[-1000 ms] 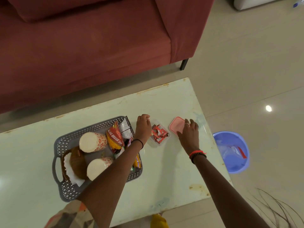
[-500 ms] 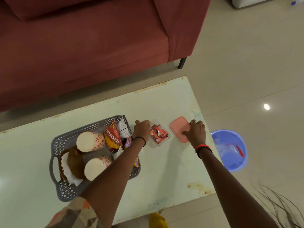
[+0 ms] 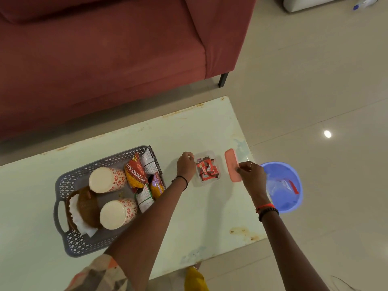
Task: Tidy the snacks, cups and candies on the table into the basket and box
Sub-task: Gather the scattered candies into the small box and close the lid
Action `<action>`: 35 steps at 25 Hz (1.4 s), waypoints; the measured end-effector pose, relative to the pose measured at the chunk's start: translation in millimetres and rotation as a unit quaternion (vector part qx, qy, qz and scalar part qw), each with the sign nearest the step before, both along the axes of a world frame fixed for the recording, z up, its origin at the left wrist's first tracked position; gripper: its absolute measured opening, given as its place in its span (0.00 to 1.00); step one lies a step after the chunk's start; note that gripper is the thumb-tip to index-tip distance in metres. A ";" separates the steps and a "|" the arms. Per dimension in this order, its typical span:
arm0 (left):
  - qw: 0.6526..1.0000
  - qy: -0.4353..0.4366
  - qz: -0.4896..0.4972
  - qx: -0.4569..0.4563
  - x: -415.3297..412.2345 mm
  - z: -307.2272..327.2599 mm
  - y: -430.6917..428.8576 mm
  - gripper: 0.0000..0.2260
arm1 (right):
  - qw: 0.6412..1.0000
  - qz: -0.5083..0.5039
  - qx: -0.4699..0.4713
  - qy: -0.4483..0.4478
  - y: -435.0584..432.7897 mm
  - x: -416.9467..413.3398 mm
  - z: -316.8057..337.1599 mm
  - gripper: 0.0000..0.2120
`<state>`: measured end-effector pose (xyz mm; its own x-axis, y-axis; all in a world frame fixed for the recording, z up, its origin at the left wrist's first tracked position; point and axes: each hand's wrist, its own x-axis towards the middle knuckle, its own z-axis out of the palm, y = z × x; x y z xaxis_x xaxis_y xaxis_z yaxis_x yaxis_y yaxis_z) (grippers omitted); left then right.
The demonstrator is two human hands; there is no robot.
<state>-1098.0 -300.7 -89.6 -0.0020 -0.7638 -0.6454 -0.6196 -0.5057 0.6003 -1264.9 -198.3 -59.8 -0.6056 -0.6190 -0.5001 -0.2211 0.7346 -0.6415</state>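
A grey perforated basket (image 3: 69,177) on the pale table (image 3: 189,227) holds two patterned paper cups (image 3: 106,180), snack packets (image 3: 136,175) and a brown paper liner stack (image 3: 84,208). To its right stands a small clear box (image 3: 206,154) with red wrapped candies (image 3: 206,170) inside. My left hand (image 3: 185,165) grips the box's left edge. My right hand (image 3: 251,175) pinches the pink lid (image 3: 231,166), tilted up on its edge just right of the box.
A blue bucket (image 3: 294,181) with a plastic bag in it stands on the floor past the table's right end. A red sofa (image 3: 105,59) runs along the far side. The table's right edge lies close to my right hand.
My right hand has lifted the pink lid from flat on the table up onto its edge. My left hand has stayed at the box's left side.
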 end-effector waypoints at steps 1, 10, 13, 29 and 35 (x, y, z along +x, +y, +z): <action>0.999 0.017 0.040 0.021 0.1 0.1 1.9 0.13 | 1.000 0.007 -0.006 0.028 -0.6 6.8 4.9 0.07; 0.950 0.165 0.214 0.153 9.5 8.0 31.6 0.16 | 0.958 0.239 0.008 0.160 -8.7 94.9 2.6 0.07; 0.957 0.167 0.187 0.146 11.8 5.4 31.1 0.16 | 0.949 0.270 0.016 0.163 -14.9 106.2 -4.6 0.10; 0.989 0.101 0.084 0.062 10.8 4.8 31.3 0.12 | 0.964 0.245 -0.006 0.098 -11.3 78.4 -12.3 0.23; 0.995 0.073 0.062 0.033 8.7 5.0 32.5 0.11 | 0.950 0.270 0.028 0.152 -22.2 78.0 -15.0 0.24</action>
<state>-1089.3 -268.2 -84.6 -0.0086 -0.7197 -0.6942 -0.4582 -0.6143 0.6424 -1186.8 -220.5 -74.8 -0.3292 -0.8582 -0.3939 -0.7445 0.4925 -0.4508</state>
